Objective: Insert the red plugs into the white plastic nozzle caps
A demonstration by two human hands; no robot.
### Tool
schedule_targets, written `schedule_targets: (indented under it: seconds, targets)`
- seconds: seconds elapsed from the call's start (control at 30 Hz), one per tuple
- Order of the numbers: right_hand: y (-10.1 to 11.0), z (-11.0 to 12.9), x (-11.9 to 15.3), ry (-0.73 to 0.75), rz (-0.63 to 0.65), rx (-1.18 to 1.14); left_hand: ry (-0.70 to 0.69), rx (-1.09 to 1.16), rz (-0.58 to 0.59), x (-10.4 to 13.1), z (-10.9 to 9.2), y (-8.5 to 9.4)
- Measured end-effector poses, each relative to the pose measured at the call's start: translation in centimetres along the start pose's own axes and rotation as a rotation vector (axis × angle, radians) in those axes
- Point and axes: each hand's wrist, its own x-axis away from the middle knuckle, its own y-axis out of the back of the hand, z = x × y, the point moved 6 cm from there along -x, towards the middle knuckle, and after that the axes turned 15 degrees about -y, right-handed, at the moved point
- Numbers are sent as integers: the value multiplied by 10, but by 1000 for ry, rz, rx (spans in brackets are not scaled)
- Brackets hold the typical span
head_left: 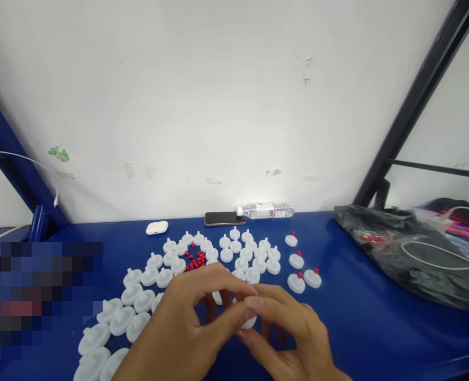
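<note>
Both hands meet low in the middle of the head view. The thumb and fingers of my left hand [203,312] come together at the top of a white round piece [249,321], which they partly cover. My right hand [286,323] grips the same piece from the right, thumb below. Several white discs with stems [122,320] stand to the left and behind the hands. Small red caps [195,263] lie in a pile among them. To the right sit several white discs topped with red caps [296,282].
Along the wall lie a white case [157,228], a phone [223,218] and a water bottle [266,210]. A black plastic bag [409,264] with a cable and a small packet of red parts covers the right side of the blue table [361,317].
</note>
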Motion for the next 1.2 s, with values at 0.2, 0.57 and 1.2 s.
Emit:
schedule_targets:
  seconds: [0.2, 0.57, 1.2]
  targets:
    - [5, 2, -2, 51, 1, -10, 206, 105, -74, 11, 22, -8]
    - [20, 6, 3, 77, -235, 7, 283, 365, -30, 6, 10, -40]
    - [19, 5, 4, 110, -255, -3, 194, 517, -18, 1, 17, -47]
